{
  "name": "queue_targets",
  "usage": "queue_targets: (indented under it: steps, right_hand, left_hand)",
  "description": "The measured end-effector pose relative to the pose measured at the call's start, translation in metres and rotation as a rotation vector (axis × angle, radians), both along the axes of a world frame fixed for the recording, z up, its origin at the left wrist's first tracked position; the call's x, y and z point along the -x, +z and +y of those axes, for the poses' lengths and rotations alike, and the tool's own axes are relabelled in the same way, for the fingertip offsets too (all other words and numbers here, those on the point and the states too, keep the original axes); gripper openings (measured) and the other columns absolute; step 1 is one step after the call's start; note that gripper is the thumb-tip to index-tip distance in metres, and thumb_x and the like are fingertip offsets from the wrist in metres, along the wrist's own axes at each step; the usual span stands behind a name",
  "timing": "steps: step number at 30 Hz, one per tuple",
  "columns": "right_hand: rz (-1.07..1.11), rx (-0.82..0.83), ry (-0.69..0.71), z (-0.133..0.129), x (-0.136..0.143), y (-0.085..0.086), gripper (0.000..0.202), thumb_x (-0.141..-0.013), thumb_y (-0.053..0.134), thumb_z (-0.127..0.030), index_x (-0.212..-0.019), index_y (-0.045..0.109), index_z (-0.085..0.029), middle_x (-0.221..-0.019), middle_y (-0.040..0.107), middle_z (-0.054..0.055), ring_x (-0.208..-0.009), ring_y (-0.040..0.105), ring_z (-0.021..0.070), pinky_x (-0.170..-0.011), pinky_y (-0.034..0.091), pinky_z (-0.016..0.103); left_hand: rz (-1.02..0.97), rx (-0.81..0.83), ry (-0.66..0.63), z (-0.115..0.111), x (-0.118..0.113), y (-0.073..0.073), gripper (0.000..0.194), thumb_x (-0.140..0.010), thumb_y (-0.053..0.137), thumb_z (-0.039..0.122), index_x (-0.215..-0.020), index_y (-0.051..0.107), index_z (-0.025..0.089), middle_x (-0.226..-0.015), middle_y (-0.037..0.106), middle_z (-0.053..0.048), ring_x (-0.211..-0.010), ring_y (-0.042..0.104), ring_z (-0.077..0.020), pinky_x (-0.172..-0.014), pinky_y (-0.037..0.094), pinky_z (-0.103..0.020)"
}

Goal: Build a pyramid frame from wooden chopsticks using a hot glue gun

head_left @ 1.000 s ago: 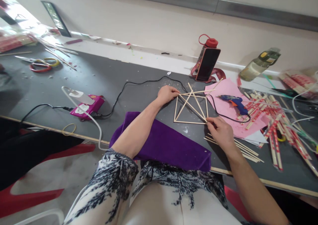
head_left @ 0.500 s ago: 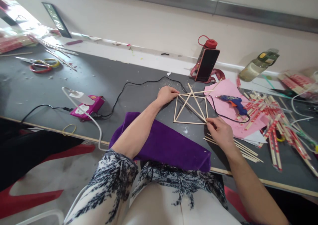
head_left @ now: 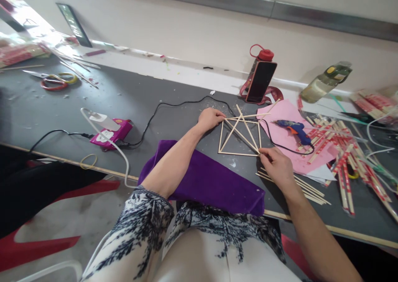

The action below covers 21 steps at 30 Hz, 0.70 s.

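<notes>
A frame of thin wooden chopsticks (head_left: 238,153) rests on the dark table, a square base with slanting sticks crossing above it. At its far left corner, my left hand (head_left: 211,120) pinches the stick ends. The fingers of my right hand (head_left: 275,166) close on the near right corner, where several sticks meet. Loose chopsticks (head_left: 307,189) lie partly under my right wrist. To the right of the frame, a blue glue gun (head_left: 294,130) lies on pink paper (head_left: 320,157). A purple cloth (head_left: 202,180) is spread below my left forearm.
Red-wrapped chopsticks (head_left: 345,157) are heaped on the right. A phone (head_left: 261,82) leans on a red-capped bottle at the back, near a greenish bottle (head_left: 325,83). Leftward are a magenta power strip (head_left: 113,134), its black cable (head_left: 183,103) and scissors (head_left: 54,83).
The whole view has shifted very slightly. Both hands keep the same hold on the stick frame, which has not visibly moved on the table.
</notes>
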State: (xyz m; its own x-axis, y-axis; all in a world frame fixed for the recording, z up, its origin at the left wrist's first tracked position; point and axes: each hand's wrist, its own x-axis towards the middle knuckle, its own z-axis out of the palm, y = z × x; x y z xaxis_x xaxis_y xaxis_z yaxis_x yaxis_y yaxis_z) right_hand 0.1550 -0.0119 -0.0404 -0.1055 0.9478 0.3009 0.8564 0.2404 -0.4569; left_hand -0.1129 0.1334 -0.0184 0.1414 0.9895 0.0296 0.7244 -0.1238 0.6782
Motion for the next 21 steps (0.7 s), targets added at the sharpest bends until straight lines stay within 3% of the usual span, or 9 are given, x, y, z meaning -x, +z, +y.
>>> queue_targets:
  steps: [21]
  right_hand:
    - [0.003, 0.007, -0.004, 0.0007, 0.0007, 0.0012, 0.022, -0.082, 0.052, -0.031, -0.093, 0.069, -0.022, -0.082, 0.063, 0.003, -0.072, 0.059, 0.0161, -0.066, 0.044, 0.029]
  left_hand:
    - [0.031, -0.04, 0.006, -0.0007, -0.0022, 0.0002, 0.027, -0.075, 0.058, 0.033, -0.093, 0.076, 0.023, -0.067, 0.07, -0.002, -0.07, 0.061, -0.0157, -0.066, 0.043, -0.023]
